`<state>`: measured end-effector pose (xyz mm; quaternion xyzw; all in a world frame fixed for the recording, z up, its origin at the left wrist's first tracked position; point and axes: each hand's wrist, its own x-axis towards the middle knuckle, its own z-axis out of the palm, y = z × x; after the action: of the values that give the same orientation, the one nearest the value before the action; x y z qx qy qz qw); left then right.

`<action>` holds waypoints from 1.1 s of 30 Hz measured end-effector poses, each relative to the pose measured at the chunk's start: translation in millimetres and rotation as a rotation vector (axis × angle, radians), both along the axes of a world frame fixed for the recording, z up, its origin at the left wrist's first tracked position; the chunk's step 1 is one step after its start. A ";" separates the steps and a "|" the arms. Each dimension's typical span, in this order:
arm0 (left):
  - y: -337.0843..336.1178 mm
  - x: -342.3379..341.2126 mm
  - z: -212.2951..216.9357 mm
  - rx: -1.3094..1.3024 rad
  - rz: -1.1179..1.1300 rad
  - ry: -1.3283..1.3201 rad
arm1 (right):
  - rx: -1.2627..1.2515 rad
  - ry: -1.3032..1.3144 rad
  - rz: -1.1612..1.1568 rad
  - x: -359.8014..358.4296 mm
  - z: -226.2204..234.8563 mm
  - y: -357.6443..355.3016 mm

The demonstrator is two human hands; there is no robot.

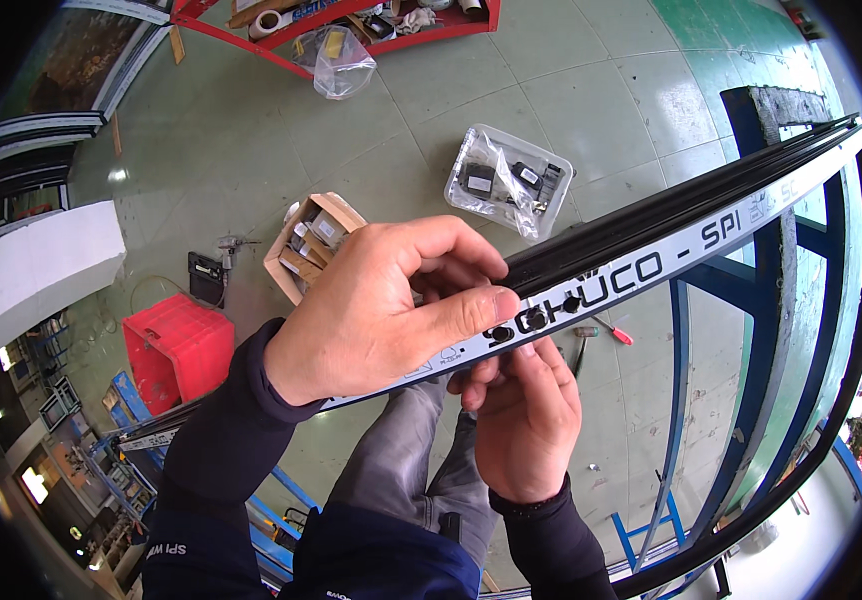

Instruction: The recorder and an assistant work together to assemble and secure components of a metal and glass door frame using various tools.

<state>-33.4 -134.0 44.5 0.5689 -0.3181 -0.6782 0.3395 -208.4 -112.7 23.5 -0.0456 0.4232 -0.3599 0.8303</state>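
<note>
A long profile (641,275), black with a white printed protective film on its face, runs slantwise across the view in front of me. Three dark round holes (535,320) show in the film near the middle. My left hand (351,315) wraps over the profile's upper edge, its thumb lying on the film beside the leftmost hole and its fingers curled behind. Below the lower edge is my right hand (533,435), fingers bent together, with fingertips touching the edge under the holes. Whether a small piece sits in those fingers is hidden.
Blue metal frames (766,270) support the profile at right. On the floor are a clear plastic tub (559,170) of small parts, a cardboard box (286,272), a drill (231,248), a red crate (173,345) and a red-handled screwdriver (619,334). A red shelf (401,42) stands far off.
</note>
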 end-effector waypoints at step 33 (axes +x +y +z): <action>27.0 -51.9 5.9 -0.295 0.165 -0.659 | -2.273 0.966 0.436 -55.4 -22.2 -149.9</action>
<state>-85.3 -107.0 50.4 0.7254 -0.4578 -0.3761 0.3506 -263.8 -262.6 1.3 -0.9309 0.1185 -0.3226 0.1240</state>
